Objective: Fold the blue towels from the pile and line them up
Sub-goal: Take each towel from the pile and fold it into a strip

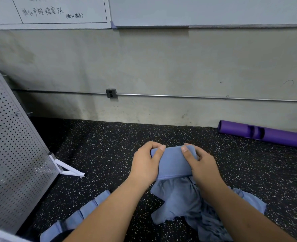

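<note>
Head view: black speckled rubber floor [100,145], grey concrete wall [161,67] with a conduit [196,97] and outlet box [111,93], whiteboards [196,11] above. Perforated metal panel [13,145] on the left, purple tube [275,137] at the wall's foot on the right.

Folded towel [172,161] is above the floor, between both hands, long axis roughly left-right, hemmed edge toward the person. Left hand [147,165] and right hand [201,165] each grip an end, thumbs on top.

Loose pile [182,203] lies just beneath. Row of folded towels [88,208] lower left, running diagonally.
</note>
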A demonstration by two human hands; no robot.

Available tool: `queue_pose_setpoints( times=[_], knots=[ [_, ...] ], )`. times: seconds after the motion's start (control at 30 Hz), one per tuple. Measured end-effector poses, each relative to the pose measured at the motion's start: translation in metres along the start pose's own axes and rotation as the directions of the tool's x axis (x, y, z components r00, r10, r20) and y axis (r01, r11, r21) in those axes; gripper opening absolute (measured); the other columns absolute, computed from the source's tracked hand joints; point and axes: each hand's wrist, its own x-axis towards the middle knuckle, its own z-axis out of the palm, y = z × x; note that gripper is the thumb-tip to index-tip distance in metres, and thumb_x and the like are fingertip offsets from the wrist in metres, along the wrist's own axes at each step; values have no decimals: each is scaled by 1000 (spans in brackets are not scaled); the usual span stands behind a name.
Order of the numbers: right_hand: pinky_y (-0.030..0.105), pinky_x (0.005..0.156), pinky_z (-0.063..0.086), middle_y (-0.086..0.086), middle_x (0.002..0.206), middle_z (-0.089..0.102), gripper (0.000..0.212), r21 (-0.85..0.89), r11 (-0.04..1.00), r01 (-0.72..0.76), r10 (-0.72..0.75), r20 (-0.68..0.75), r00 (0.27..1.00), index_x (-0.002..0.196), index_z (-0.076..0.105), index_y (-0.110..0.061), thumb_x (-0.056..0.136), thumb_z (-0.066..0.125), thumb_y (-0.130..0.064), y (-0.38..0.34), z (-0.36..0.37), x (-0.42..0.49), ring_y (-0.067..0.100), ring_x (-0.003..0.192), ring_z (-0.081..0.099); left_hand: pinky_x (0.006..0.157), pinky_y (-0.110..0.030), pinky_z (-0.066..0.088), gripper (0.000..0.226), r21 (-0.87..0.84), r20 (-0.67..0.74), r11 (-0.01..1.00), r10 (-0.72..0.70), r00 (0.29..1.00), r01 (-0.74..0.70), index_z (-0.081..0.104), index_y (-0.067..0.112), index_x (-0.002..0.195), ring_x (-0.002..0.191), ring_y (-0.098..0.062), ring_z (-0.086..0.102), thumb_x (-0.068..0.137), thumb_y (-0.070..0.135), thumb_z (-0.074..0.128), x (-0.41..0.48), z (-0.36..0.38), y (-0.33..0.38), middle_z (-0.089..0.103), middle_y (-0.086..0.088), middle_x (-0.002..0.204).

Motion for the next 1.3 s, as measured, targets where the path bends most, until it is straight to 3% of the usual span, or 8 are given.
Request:
queue_pose_setpoints(
  times=[0.13, 0.33, 0.43, 0.6, 0.77, 0.97, 1.07, 1.3],
  knots=[
    [52, 98, 60, 1, 106, 80, 46, 39, 978, -203, 195, 150, 969, 104, 82, -18, 98, 66, -60, 4, 3, 3, 26, 107, 75, 77, -8, 43, 9, 11, -47, 1000, -6, 999, 7, 72, 32, 99, 92, 6, 64, 102, 38, 68, 0, -12, -2, 72, 21, 96],
    [42, 93, 62, -2, 104, 81, 18, -27, 996, -87, 91, 276, 957, 107, 81, -19, 97, 76, -33, 6, 13, 5, 19, 103, 76, 91, -36, 56, 71, 200, 350, 968, -214, 912, 150, 73, 34, 113, 99, -7, 69, 87, 92, 40, -8, -38, -21, 75, 14, 106],
    [44, 91, 63, -2, 102, 82, 13, -147, 984, -96, 150, 415, 897, 104, 83, -22, 97, 77, -31, 7, 27, 3, 19, 101, 77, 71, -34, 50, 73, 291, 418, 951, -227, 880, 107, 67, 21, 86, 78, -15, 64, 92, 88, 39, -22, -39, -25, 69, 8, 81],
    [53, 101, 59, 3, 106, 81, 28, -108, 975, -192, 220, 424, 879, 107, 82, -21, 97, 74, -46, 17, 61, -9, 27, 107, 76, 65, -38, 40, 58, 288, 260, 952, -186, 948, 107, 49, 18, 76, 68, -19, 50, 104, 68, 43, -40, -55, -43, 57, 2, 74],
    [55, 108, 54, 9, 117, 79, 28, -81, 921, -380, 352, 589, 727, 125, 71, -16, 103, 68, -33, 31, 96, -24, 31, 115, 74, 71, -37, 38, 49, 182, -58, 924, -331, 942, 336, 56, 16, 85, 81, -23, 59, 106, 59, 47, -69, -71, -74, 64, 3, 82],
    [52, 88, 64, 0, 104, 81, 26, -229, 944, -236, 317, 441, 840, 114, 74, -21, 92, 82, -32, 66, 141, -40, 20, 96, 78, 120, -30, 37, 58, -73, 136, 928, -353, 926, 365, 32, 37, 162, 141, -8, 50, 108, 40, 53, -116, -84, -127, 50, 12, 155],
    [32, 72, 60, 1, 110, 77, 37, -287, 927, -239, 345, 411, 844, 126, 69, -20, 95, 79, -36, 80, 165, -53, 14, 90, 75, 126, -39, 35, 60, -133, 170, 917, -353, 920, 376, 35, 50, 159, 147, -6, 45, 104, 39, 55, -131, -95, -154, 46, 16, 161],
    [50, 78, 66, 7, 106, 80, 61, -259, 889, -377, 451, 632, 630, 142, 46, -56, 101, 72, -20, 97, 213, -76, 26, 96, 79, 119, -27, 41, 48, -200, -10, 827, -539, 843, 526, 48, 45, 153, 130, -1, 56, 109, 28, 58, -145, -135, -178, 56, 15, 149]
  ],
)
